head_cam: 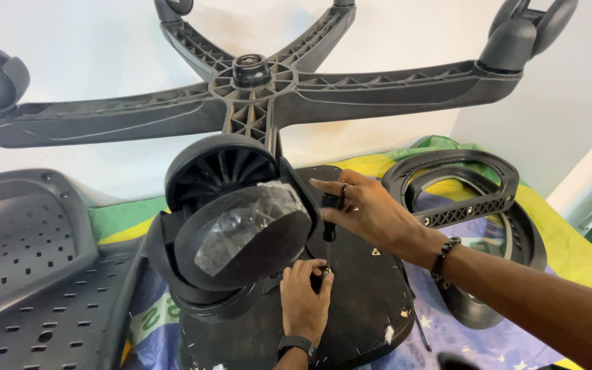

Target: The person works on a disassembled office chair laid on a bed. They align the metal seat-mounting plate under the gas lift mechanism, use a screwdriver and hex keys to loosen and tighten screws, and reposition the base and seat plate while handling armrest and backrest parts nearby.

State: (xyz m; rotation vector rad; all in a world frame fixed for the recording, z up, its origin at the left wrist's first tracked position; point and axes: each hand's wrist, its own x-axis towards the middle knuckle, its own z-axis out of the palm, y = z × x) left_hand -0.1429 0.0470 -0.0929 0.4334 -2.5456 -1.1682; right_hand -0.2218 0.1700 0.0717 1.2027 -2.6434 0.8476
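An upturned black office-chair star base (255, 96) with castor wheels stands over a black chair seat underside (364, 301). One castor (241, 219) fills the near middle, partly wrapped in clear plastic. My right hand (364, 209) grips the black handle of a screwdriver (328, 229), which points straight down at the seat underside. My left hand (303, 294), wearing a dark wristwatch, pinches something small at the screwdriver's tip; I cannot tell what it is.
A perforated black plastic backrest panel (29, 267) lies at the left. Two black loop-shaped armrests (460, 192) lie at the right on a green, yellow and blue cloth (570, 247). A white wall rises behind.
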